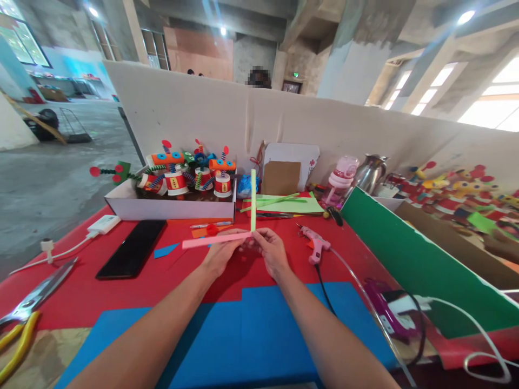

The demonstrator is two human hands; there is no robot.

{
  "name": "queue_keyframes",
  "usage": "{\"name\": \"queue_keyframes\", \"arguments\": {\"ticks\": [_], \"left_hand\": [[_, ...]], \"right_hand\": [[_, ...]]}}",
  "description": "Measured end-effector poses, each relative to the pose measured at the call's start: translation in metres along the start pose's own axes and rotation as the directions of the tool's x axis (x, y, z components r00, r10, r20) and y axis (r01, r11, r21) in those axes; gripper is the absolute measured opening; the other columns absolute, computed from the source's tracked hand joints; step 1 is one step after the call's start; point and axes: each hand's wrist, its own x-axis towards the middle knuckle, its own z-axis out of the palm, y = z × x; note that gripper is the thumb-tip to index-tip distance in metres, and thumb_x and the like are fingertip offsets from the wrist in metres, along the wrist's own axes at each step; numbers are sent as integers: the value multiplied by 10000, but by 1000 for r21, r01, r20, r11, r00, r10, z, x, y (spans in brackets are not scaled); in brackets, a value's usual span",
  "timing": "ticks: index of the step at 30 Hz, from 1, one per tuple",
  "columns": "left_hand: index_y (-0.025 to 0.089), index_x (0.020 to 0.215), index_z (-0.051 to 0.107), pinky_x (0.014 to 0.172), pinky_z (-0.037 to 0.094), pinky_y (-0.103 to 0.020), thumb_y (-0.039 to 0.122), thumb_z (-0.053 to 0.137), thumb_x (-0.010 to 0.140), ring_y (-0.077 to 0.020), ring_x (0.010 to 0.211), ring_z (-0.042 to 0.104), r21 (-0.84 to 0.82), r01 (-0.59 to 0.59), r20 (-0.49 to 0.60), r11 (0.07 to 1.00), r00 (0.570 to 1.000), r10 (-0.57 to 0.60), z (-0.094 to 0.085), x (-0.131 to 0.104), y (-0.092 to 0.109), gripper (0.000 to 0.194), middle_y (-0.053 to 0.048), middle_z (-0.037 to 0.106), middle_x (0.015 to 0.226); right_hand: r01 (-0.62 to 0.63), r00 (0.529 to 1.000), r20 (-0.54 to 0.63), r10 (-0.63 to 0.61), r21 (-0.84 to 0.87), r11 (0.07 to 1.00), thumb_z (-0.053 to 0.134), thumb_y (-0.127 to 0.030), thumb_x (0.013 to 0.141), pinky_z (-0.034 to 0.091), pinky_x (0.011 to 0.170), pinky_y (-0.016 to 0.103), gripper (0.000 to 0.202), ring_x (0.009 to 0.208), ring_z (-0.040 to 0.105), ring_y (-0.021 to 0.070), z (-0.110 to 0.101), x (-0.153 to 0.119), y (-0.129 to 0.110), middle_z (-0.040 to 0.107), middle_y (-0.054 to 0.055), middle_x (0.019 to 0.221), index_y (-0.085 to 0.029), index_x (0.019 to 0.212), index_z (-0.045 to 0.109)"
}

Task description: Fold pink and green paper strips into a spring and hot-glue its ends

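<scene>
Pink paper strip (211,239), one: centre of the frame, lying nearly level, free end to the left. Pale green paper strip (253,201), one: centre of the frame, upright, its lower end meeting the pink strip's right end; whether the two are joined cannot be told. Left hand (223,253): fingers closed along the pink strip, fingertips partly hidden. Right hand (271,250): thumb and fingers pinched narrow at the corner where the strips meet.

Red table covering (178,292), bearing blue sheets (211,340) at lower centre. Pink glue gun (315,243), right of the right hand, on its side. Black phone (132,249), left of centre, lying flat. Shears (34,302) with yellow handles, lower left. White box (174,208), upper left of centre, holding paper-cup figures (176,182) with striped limbs. Green-sided box (413,265), right of the frame. Pink bottle (343,175) beside a metal jug (370,173), upper right of centre.
</scene>
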Motion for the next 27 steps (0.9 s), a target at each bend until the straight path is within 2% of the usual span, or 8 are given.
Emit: {"name": "queue_keyframes", "arguments": {"ticks": [4, 7, 11, 15, 21, 24, 27], "left_hand": [[141, 783, 695, 646, 493, -287, 348, 777, 574, -183, 706, 629, -1, -37, 20, 999, 999, 37, 3, -3, 2, 306, -74, 700, 775], [165, 707, 668, 589, 469, -262, 398, 743, 613, -157, 632, 595, 81, -105, -17, 991, 994, 107, 1, -2, 2, 262, -30, 664, 670], [175, 694, 666, 571, 454, -266, 424, 715, 629, -158, 593, 581, 147, -82, -64, 986, 994, 92, -2, 0, 0, 263, -20, 652, 625], [185, 679, 663, 616, 447, -260, 411, 675, 668, -161, 648, 585, 293, -95, -73, 951, 990, 121, -4, 1, -1, 226, -19, 664, 670], [210, 628, 624, 628, 420, -245, 347, 654, 674, -152, 656, 562, 466, -192, -106, 864, 957, 270, 0, 0, 5, 148, 7, 635, 644], [211, 607, 617, 615, 422, -245, 339, 648, 673, -153, 646, 561, 475, -193, -112, 859, 955, 276, 1, -2, 7, 147, 7, 633, 631], [200, 609, 607, 583, 432, -252, 357, 663, 653, -155, 606, 564, 369, -146, -113, 918, 973, 200, 1, -3, 5, 172, 0, 628, 603]], "right_hand": [[6, 1000, -6, -6, 71, 997, 819, -367, 545, 522, 607, 254, 289, 539, 582, 99, 2, -2, -2, 643, -40, 603, -198, 675, 624], [-42, 998, 45, 41, 15, 999, 817, -373, 551, 512, 586, 247, 287, 534, 582, 101, 2, -4, -4, 657, -28, 632, -198, 684, 633], [-63, 996, 60, 65, -33, 997, 762, -481, 596, 493, 557, 241, 329, 503, 558, 96, 2, -4, -5, 651, -16, 626, -190, 698, 648], [14, 995, 97, 1, -149, 989, 776, -415, 585, 494, 619, 250, 284, 567, 574, 118, 1, -5, -6, 652, -16, 621, -196, 745, 692], [81, 996, 69, -64, -295, 952, 722, -376, 640, 481, 638, 273, 193, 585, 594, 151, -1, -3, -5, 651, -15, 577, -206, 730, 711], [94, 995, 74, -73, -325, 941, 711, -362, 653, 473, 634, 274, 161, 583, 595, 154, -2, -3, -4, 647, -17, 566, -209, 702, 711], [105, 993, 81, -82, -329, 939, 711, -359, 661, 467, 619, 264, 158, 570, 582, 144, -1, -3, -4, 646, -16, 561, -206, 623, 692]]}}
